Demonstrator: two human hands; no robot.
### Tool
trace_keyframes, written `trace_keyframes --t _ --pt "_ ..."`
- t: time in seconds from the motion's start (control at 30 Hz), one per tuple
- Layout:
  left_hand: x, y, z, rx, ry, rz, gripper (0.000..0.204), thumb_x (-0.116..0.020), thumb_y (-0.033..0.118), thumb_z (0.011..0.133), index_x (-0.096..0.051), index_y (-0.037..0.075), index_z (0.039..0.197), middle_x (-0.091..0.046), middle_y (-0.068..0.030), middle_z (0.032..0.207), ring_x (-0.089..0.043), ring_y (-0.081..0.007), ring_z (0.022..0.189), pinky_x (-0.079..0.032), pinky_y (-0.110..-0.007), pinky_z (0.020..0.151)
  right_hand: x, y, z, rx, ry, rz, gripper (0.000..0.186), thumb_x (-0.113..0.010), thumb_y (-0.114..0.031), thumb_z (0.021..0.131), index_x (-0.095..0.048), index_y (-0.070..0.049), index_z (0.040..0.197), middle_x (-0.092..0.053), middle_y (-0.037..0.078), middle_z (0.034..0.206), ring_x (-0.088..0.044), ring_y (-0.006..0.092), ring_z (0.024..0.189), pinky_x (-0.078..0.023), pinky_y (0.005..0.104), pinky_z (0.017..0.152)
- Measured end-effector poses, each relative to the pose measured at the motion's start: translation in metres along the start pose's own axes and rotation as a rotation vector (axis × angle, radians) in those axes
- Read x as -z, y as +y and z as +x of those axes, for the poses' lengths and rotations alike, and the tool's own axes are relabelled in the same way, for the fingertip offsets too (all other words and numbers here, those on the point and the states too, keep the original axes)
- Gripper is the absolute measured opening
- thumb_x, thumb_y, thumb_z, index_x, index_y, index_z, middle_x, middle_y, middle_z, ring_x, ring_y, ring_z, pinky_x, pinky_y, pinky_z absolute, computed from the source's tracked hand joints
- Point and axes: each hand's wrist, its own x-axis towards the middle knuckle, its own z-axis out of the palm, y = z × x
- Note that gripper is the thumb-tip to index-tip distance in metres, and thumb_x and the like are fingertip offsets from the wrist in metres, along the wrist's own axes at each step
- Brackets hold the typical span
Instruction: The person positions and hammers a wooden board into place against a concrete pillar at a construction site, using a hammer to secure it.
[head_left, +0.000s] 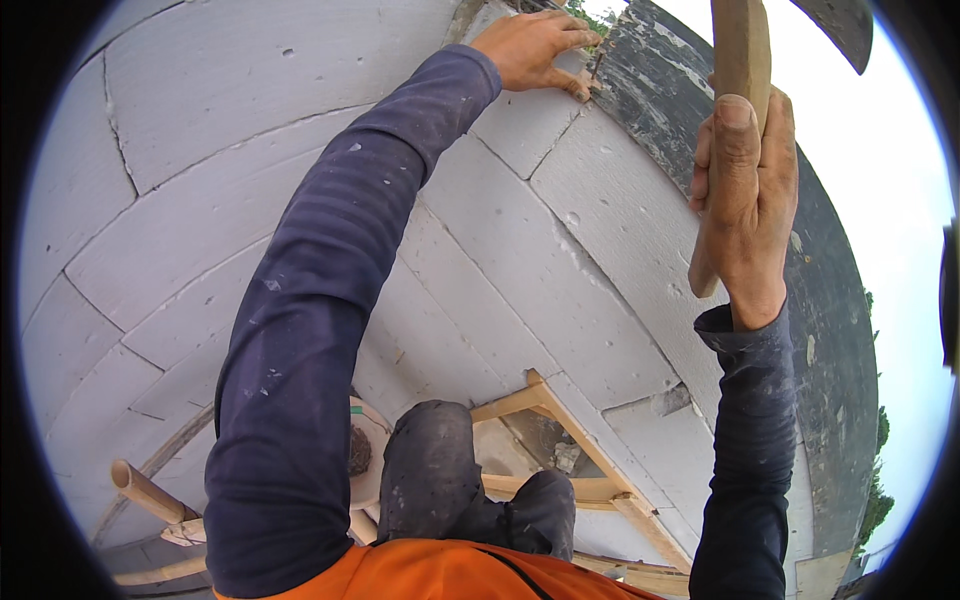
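My right hand (pixel 745 195) is closed around the wooden handle (pixel 742 50) of a hatchet-like tool, held upright beside the wall's top. Its dark curved metal head (pixel 842 25) is partly cut off by the upper edge of the picture. My left hand (pixel 540 50) reaches to the far upper end of the pale block wall (pixel 600 190), its thumb and fingers apart. A thin, rusty nail or wire (pixel 597 66) stands near those fingertips, next to a dark, weathered board (pixel 660 80). I cannot make out whether the fingertips touch it.
The dark board curves along the wall's right side, with sky beyond. Below are my bent knees (pixel 430 470), a wooden frame (pixel 580 440), a bucket (pixel 372 450) with dark contents, and a round wooden pole (pixel 150 492) at lower left. Another block wall (pixel 250 80) rises at left.
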Motion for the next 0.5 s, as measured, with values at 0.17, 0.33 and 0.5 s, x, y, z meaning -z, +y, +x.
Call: trace_keyframes --t 0.17,0.33,0.5 --pt "0.008 0.008 0.007 0.042 -0.096 0.022 0.084 -0.079 0.064 0.082 -0.059 0.023 0.151 -0.058 -0.005 0.153 -0.057 -0.0283 0.139 -0.052 -0.045 0.114 0.003 0.018 -0.01 -0.359 -0.442 -0.379 0.065 -0.045 -0.061 0.11 -0.06 0.001 0.124 -0.065 0.01 0.069 -0.068 0.0206 0.057 -0.054 0.0332 0.05" --pt "0.0 -0.003 0.002 -0.028 0.002 0.016 0.084 -0.08 0.064 0.081 -0.059 0.022 0.151 -0.059 -0.0059 0.151 -0.057 -0.0285 0.139 -0.052 -0.045 0.113 0.005 -0.007 -0.007 -0.11 -0.107 -0.062 0.065 -0.044 -0.062 0.111 -0.059 0.0 0.124 -0.052 0.0 0.067 -0.056 0.0071 0.052 -0.051 0.0225 0.048" --pt "0.003 0.002 0.004 -0.006 -0.021 0.023 0.084 -0.08 0.063 0.081 -0.059 0.022 0.151 -0.059 -0.0059 0.151 -0.057 -0.0285 0.139 -0.052 -0.044 0.114 -0.007 0.016 -0.015 -0.228 -0.284 -0.21 0.063 -0.043 -0.059 0.112 -0.056 0.001 0.127 -0.064 0.009 0.075 -0.067 0.018 0.059 -0.053 0.0315 0.053"
